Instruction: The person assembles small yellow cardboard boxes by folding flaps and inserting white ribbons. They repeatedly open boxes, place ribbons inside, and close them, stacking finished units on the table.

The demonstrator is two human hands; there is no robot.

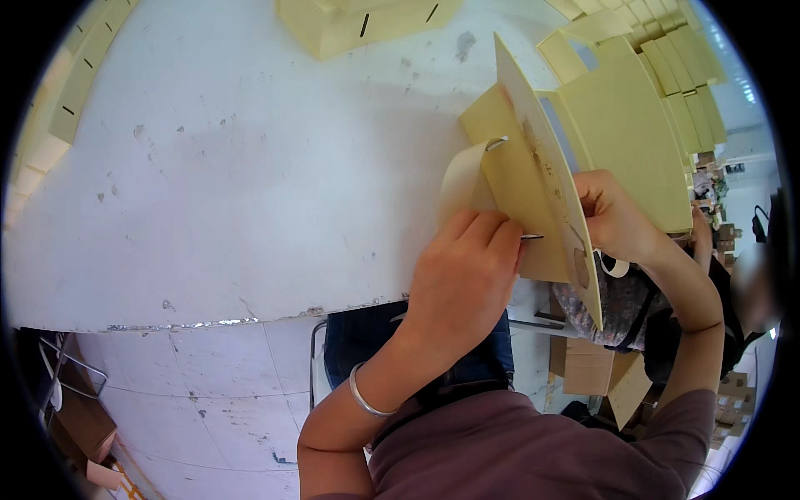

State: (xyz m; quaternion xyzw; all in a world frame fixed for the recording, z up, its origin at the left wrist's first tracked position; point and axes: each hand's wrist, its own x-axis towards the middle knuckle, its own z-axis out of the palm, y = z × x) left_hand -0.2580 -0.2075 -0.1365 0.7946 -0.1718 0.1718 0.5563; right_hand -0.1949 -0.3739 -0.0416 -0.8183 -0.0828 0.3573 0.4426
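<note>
So the white scuffed surface (pixel 250 167) is carrying plenty of pale yellow cardboard. A row of pale yellow slotted boxes (pixel 71 92) is running along its left edge, another pale yellow slotted box (pixel 367 25) is sitting toward the far edge, and a big pale yellow flat panel (pixel 633 125) is lying on the right, with stacked yellow boxes (pixel 683 92) crowding behind it. Past that edge, another person (pixel 612 300) is sitting partly hidden, near an open brown carton (pixel 587 367).

The pale yellow folded cardboard piece (pixel 517 167) is standing tilted over the near edge, right of the middle, and its upright side is blocking part of the right hand (pixel 617 217). That hand's fingers are curling behind the board, so I can't tell what they're gripping. The left hand (pixel 467 275) is bunching up nearly closed, pinching a cream flat strap (pixel 464 177) that's looping out of the upper slot. Its fingertips are sitting right at the lower slot.
</note>
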